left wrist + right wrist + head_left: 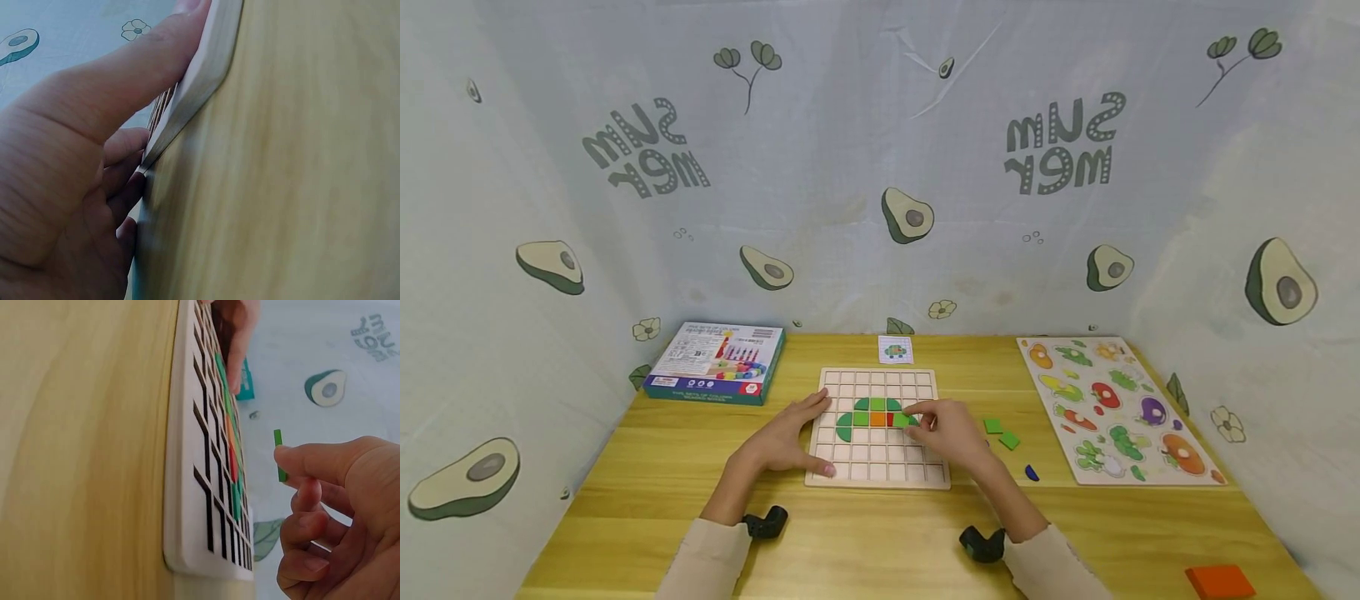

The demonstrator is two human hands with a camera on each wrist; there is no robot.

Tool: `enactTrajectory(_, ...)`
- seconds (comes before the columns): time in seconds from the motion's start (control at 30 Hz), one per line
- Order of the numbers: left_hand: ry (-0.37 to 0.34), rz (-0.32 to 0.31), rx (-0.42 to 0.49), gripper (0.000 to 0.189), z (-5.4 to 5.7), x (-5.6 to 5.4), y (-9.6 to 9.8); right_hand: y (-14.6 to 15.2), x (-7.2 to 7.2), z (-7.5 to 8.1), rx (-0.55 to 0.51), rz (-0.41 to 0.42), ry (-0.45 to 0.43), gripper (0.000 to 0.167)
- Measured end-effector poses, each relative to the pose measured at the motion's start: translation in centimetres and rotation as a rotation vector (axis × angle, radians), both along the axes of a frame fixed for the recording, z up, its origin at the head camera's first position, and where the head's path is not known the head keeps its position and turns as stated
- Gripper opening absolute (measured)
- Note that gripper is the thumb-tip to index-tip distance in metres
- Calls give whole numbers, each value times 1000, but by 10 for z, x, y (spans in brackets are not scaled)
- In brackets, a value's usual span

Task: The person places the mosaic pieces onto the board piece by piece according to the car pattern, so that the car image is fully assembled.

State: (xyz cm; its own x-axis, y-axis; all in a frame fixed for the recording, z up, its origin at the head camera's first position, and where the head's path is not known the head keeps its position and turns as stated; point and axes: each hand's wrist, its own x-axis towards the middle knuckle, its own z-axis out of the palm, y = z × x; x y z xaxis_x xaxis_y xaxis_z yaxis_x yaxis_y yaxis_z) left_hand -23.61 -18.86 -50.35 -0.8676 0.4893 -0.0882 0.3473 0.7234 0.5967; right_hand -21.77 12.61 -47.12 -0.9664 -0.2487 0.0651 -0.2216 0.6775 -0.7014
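A wooden grid board (887,473) lies on the table, with green, orange and red tiles set in its middle rows. My left hand (778,439) rests along the board's left edge, thumb and fingers spread apart. Above the right part of the tile pattern, my right hand (955,432) pinches a small green square tile (280,464) between thumb and fingertip; the right wrist view shows it raised off the board. Two loose green squares (1009,440) and a dark blue half-round piece (1032,472) lie to the right of that hand.
Behind the board is a small pattern card (896,350). A boxed set (715,364) sits at the back left. On the right lies a vegetable puzzle board (1120,417), and an orange block (1220,582) is at the front right. Printed cloth (850,167) surrounds the table.
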Motion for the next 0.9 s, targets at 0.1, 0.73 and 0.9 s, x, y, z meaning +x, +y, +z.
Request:
enactTrajectory(0.1, 5, -3, 4, 121, 0, 0, 0, -9, -2, -4, -10, 45, 2, 23)
enactTrajectory(0.73, 0, 4, 13, 119, 0, 1, 0, -46, -6, -22, -17, 131, -38, 25)
enactTrajectory(0.9, 4, 2, 23, 119, 0, 0, -1, -52, -7, -22, -24, 130, -30, 25)
